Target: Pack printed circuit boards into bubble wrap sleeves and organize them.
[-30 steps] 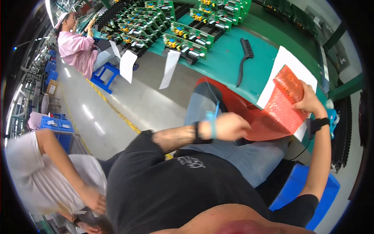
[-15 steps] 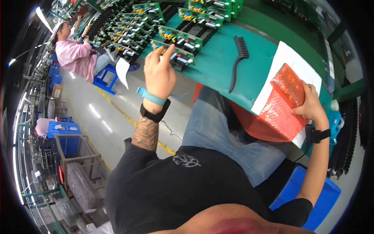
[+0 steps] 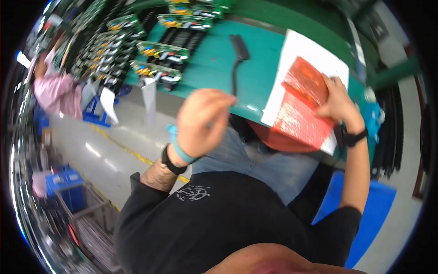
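My right hand [image 3: 340,102] grips the right side of a red bubble-wrap bag [image 3: 303,121], thumb on top. The bag's folded upper part has a darker, mottled orange look; I cannot make out what lies under the film. Beneath it are white paper sheets [image 3: 279,93] on the green table mat [image 3: 212,68]. My left hand [image 3: 203,121], blurred by motion, is off the table's front edge, thumb and fingers apart with nothing seen between them. It wears a turquoise wrist strap [image 3: 182,153]. Beyond its fingertips lies a black brush [image 3: 237,57].
Green circuit boards [image 3: 157,71] stand in black slotted racks at the left and back of the table. Blue bins [image 3: 365,210] sit low at the right. A person in pink [image 3: 57,93] works at the far left. A white paper tag [image 3: 149,98] hangs at the table edge.
My left hand has moved away from the nearest circuit board, toward me and to the right relative to the table. My right hand still grips the red bag. The whole view has shifted.
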A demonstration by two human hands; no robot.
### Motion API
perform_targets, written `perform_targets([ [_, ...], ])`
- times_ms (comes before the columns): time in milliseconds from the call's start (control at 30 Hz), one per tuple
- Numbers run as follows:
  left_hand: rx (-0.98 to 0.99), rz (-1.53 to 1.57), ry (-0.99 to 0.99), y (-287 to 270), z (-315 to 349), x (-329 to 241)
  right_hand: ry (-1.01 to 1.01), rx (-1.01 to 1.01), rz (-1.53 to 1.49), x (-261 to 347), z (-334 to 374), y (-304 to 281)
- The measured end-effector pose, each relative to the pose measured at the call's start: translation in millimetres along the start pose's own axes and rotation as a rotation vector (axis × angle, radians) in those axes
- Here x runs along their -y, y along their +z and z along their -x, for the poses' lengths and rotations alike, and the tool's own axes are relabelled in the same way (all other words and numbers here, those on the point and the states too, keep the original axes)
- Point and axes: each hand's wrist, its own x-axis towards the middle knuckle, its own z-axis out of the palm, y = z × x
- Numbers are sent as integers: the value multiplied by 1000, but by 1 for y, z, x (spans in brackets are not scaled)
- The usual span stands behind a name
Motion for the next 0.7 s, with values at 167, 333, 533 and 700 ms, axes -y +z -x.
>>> perform_targets([
  [167,273,161,105,88,-19,-31,-32,-91,42,-2,-7,11],
  [333,303,130,196,142,-21,-37,-121,-126,-42,-11,3,9],
  [533,359,55,222,146,-12,-37,-124,-141,-79,-4,6,10],
  [700,405,-27,247,132,-12,-40,-184,-201,-64,-15,3,10],
])
